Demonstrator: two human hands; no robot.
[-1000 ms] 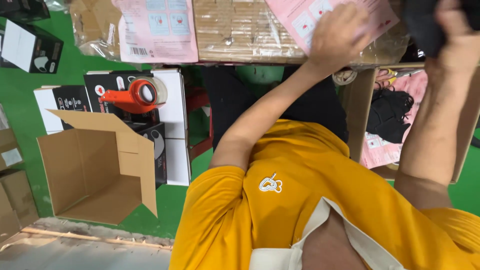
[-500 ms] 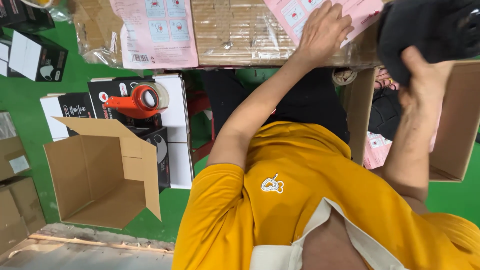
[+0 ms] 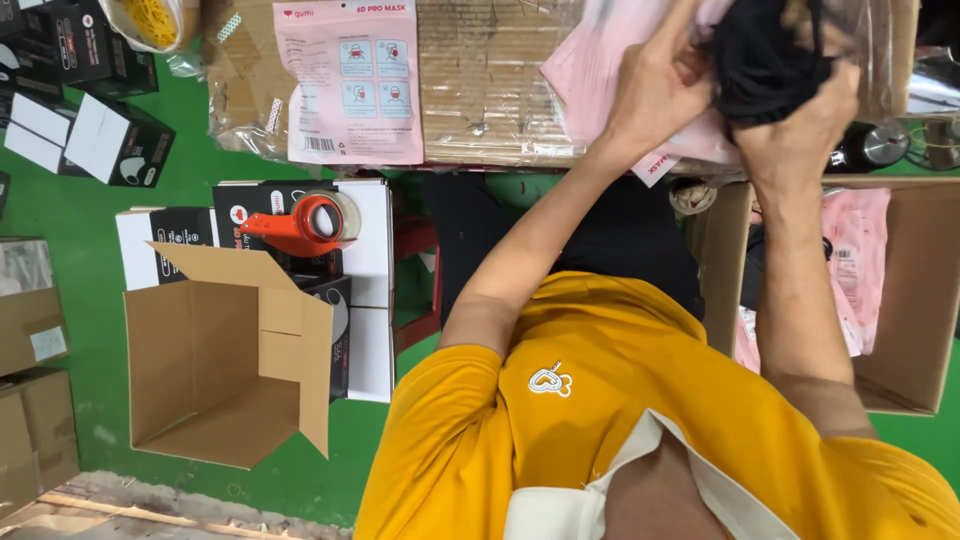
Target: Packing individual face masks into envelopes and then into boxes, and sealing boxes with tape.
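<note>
My left hand [image 3: 655, 85] grips a pink plastic pouch [image 3: 590, 70] at the top of the view, over a cardboard-covered worktop [image 3: 490, 90]. Right beside it, my right hand [image 3: 800, 130] holds a black bundle of face masks [image 3: 765, 55] against the pouch's clear mouth. The two hands nearly touch. How far the bundle sits inside the pouch is hidden by my fingers. My yellow shirt fills the lower part of the view.
A second pink mask pouch [image 3: 350, 85] lies flat on the worktop. On the green floor to the left stand an open cardboard box [image 3: 220, 370] and a red tape dispenser [image 3: 300, 225] on black-and-white cartons. A cardboard box [image 3: 900, 300] with pink pouches is at right.
My right hand has brought the black bundle leftward and down to the pink pouch held by my left hand. Both hands now meet over the worktop.
</note>
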